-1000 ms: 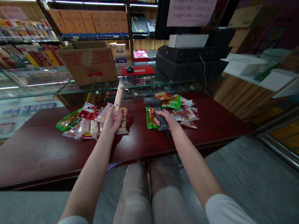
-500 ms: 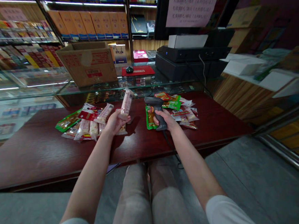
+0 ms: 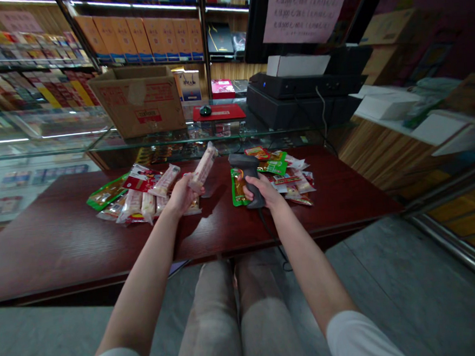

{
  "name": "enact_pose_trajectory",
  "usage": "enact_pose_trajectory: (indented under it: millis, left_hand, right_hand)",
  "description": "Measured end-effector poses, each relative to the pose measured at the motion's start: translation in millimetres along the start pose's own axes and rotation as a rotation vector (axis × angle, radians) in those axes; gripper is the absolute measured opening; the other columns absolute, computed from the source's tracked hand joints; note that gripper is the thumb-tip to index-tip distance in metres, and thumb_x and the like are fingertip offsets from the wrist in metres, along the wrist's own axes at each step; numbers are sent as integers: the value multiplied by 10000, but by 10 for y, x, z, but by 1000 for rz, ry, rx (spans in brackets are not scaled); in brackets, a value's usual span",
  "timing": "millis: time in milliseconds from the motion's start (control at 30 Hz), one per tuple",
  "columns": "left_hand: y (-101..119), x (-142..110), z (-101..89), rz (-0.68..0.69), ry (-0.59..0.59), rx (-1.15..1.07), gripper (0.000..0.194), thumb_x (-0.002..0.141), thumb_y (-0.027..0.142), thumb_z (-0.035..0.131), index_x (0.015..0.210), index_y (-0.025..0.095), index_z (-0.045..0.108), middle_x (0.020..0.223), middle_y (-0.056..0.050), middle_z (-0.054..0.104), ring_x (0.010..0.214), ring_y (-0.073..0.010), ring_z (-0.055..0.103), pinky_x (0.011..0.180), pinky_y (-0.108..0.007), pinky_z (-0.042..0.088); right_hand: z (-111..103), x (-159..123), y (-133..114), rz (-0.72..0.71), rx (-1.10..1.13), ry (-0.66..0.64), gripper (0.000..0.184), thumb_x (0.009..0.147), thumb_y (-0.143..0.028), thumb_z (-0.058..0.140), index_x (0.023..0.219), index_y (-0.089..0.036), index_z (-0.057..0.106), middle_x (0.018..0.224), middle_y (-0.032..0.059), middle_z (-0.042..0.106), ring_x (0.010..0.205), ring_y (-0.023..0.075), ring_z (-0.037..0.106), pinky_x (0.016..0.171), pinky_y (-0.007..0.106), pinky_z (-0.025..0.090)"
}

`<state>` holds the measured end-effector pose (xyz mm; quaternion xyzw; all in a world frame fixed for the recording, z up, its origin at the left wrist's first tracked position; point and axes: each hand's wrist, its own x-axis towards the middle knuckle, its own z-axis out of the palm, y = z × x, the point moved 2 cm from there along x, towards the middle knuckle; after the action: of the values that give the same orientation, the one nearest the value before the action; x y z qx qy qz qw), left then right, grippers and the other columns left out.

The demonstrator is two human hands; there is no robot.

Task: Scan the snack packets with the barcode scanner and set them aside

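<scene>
- Snack packets [image 3: 131, 204] heaped toward the dark-red tabletop [image 3: 63, 239]'s far left corner.
- Cardboard box [image 3: 143, 106] on the glass showcase [image 3: 226, 136] beyond the far edge, stocked shelves [image 3: 164, 7] behind.
- Left hand [image 3: 180, 195], fingers clamped on a wrapped snack bar [image 3: 204, 165] near the far edge.
- Right hand [image 3: 263, 190], fingers clamped round a barcode scanner [image 3: 247, 164].

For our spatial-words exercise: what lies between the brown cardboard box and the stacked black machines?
In the head view, a flat red mat lies there, bearing a small black mouse.
</scene>
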<state>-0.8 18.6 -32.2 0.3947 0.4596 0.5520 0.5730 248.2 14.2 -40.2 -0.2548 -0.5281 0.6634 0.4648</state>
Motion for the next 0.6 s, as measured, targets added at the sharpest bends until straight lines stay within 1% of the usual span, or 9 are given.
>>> enact_pose_trajectory:
  millis: [67, 133, 200, 300, 367, 433, 500, 533, 600]
  left_hand:
    - [50, -31, -18, 226, 104, 282, 272, 904, 321, 493, 1033, 136, 644, 904, -90, 680, 834, -204, 648, 774, -329, 540]
    - [125, -107, -35, 484, 280, 654, 317, 860, 313, 556, 1109, 148, 662, 1076, -127, 661, 1025, -259, 623, 928, -392, 499]
    - [184, -198, -46, 622, 446, 993, 391, 847, 310, 571, 1191, 150, 664, 1212, -173, 610, 1149, -325, 577, 1024, -472, 432]
    - [218, -287, -72, 572, 561, 1313, 404, 872, 307, 530, 1208, 140, 681, 1269, -222, 583, 1206, -407, 540, 1045, -584, 371]
    - [214, -313, -86, 512, 613, 1404, 385, 868, 266, 517, 1178, 120, 694, 1293, -241, 580, 1269, -447, 490, 1063, -647, 320]
    - [190, -319, -74, 523, 661, 1422, 410, 858, 217, 505, 1208, 89, 675, 1371, -254, 548, 1380, -469, 383, 1102, -705, 233]
    - [138, -305, -14, 622, 616, 1423, 471, 868, 210, 496, 1304, 83, 622, 1473, -240, 491, 1483, -444, 254, 1150, -719, 128]
    - [99, -290, 36, 685, 528, 1440, 495, 883, 220, 489, 1352, 100, 595, 1511, -219, 471, 1512, -411, 221, 1177, -699, 86]
    - [-5, -254, 142, 759, 293, 1507, 497, 914, 262, 483, 1388, 151, 586, 1532, -181, 480, 1525, -357, 239, 1218, -641, 32]
  right_hand:
    - [-24, 2, -23, -19, 54, 2, 371, 795, -458, 701, 995, -171, 578, 469, -91, 472, 376, 79, 388, 386, 205, 295]
    - [-51, 6, -59, -55, 127, 14, 376, 767, -457, 719, 980, -179, 581, 515, -81, 492, 383, 69, 364, 378, 204, 270]
    - [-76, 5, -109, -95, 180, 17, 386, 744, -474, 735, 950, -189, 576, 565, -68, 514, 387, 55, 323, 367, 202, 237]
    - [-96, -23, -213, -139, 173, 4, 391, 770, -509, 708, 971, -205, 569, 608, -54, 540, 393, 49, 271, 365, 201, 199]
    - [-93, -63, -308, -148, 133, -3, 405, 784, -526, 688, 1015, -217, 566, 628, -45, 568, 401, 57, 270, 373, 205, 208]
    - [-81, -115, -424, -129, 75, -5, 424, 775, -539, 686, 1025, -218, 568, 648, -32, 594, 407, 64, 286, 380, 214, 229]
    - [-76, -168, -558, -105, 6, -2, 422, 778, -541, 683, 1011, -207, 574, 640, -24, 594, 408, 69, 317, 385, 220, 249]
    - [-81, -188, -630, -104, -27, 2, 412, 787, -533, 679, 1008, -201, 576, 630, -24, 588, 409, 71, 340, 388, 220, 262]
    - [-119, -207, -770, -124, -90, 21, 378, 809, -500, 677, 1010, -195, 578, 601, -31, 572, 418, 83, 396, 397, 219, 296]
